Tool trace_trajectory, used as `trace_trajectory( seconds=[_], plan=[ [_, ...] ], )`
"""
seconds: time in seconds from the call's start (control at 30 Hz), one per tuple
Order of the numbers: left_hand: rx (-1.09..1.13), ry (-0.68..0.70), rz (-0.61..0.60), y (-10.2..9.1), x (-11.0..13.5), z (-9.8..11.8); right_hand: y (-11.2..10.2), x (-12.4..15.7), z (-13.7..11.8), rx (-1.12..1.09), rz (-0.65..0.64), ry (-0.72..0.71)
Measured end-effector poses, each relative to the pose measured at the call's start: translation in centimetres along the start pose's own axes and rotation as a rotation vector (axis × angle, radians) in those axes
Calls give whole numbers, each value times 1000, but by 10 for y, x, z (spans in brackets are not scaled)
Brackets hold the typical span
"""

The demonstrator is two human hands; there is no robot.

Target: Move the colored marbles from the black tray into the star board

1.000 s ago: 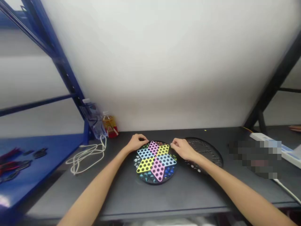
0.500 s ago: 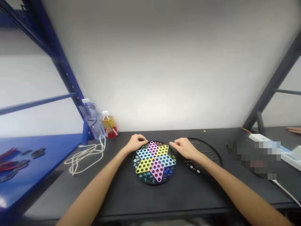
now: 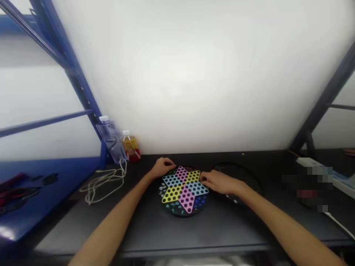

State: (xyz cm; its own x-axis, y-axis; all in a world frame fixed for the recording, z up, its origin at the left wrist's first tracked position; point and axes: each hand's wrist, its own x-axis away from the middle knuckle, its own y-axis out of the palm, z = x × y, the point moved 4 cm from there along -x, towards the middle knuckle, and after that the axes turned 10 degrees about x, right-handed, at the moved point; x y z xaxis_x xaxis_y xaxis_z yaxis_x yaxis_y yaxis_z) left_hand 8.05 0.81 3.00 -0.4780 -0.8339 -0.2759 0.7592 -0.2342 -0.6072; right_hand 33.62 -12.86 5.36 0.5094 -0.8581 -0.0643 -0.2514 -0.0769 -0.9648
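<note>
Board (image 3: 188,201): one, round, dark-rimmed, flat on the black table (image 3: 163,236) between the two hands; printed star of pink, yellow and light-blue points, pink at 12 and 6 o'clock; loose pieces (image 3: 200,201) around the star, blue at 5, teal at 6 to 7, white at 9.

Left hand (image 3: 162,168): at the board's 11 o'clock rim; thumb and forefinger arched, tips brought close together at the edge; whether they pinch the rim cannot be told; board lies at 4 o'clock from these fingertips.

Right hand (image 3: 217,181): at the board's 2 o'clock side; fingers curled, thumb and forefinger tips drawn together beside the yellow point; whether a piece sits between them cannot be told; board lies at 8 o'clock from them.

Black disc (image 3: 245,173): at 3 o'clock from the board, partly under the right arm.

Cord (image 3: 107,181), white, coiled, at 9; two bottles (image 3: 131,148) at 10, by the wall.
</note>
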Motion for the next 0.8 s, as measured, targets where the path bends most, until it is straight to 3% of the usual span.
trace_trajectory(
  seconds=[0.13,0.37,0.47,0.6,0.67,0.8],
  plan=[
    [6,0,9,0,0,-1,3,-4,7,-191,60,40],
    [9,7,1,0,-1,-2,8,-14,45,-1252,168,276],
    [7,15,1,0,-1,-1,8,-19,54,-1451,233,300],
    [4,16,9,0,-1,-1,9,-20,58,-1291,373,400],
    [3,11,5,0,-1,-2,6,-18,54,-999,388,399],
    [-12,14,3,0,-1,-2,-5,-12,33,-317,338,197]
  ],
)
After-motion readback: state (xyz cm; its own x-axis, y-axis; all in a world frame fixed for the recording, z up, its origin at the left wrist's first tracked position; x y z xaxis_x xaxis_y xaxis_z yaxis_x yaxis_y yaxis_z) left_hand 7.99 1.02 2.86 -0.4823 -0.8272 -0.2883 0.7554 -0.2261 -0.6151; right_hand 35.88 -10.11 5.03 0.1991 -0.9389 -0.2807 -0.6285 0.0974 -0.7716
